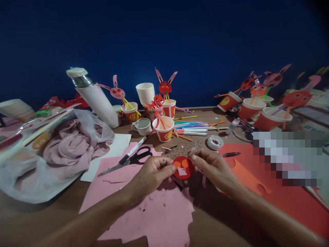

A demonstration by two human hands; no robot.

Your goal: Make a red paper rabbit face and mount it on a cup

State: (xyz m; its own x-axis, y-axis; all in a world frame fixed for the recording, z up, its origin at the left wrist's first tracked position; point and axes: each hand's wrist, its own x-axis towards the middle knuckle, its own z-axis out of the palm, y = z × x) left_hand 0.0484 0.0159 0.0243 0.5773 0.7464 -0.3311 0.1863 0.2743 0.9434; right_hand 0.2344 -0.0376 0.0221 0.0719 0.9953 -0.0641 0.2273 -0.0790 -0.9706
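Between my two hands is a red paper disc (190,170) with two orange ovals and a small pink paper piece (182,171) on its face. My left hand (159,168) pinches the disc's left edge between thumb and fingers. At its upper right edge, my right hand (209,164) has its thumb and fingertips closed on the rim. Pink paper (154,212) with cut edges lies under the hands. Black-handled scissors (137,157) rest on that paper left of my left hand, with a marker (133,150) alongside. A pen (231,154) lies beyond my right hand.
Red paper (282,199) and an orange sheet (248,178) lie at right. A tape roll (215,142) sits behind my right hand. Paper cups (163,128) with rabbit-faced figures stand along the back, near a white thermos (96,103). A plastic bag (31,181) with pink cloth fills the left.
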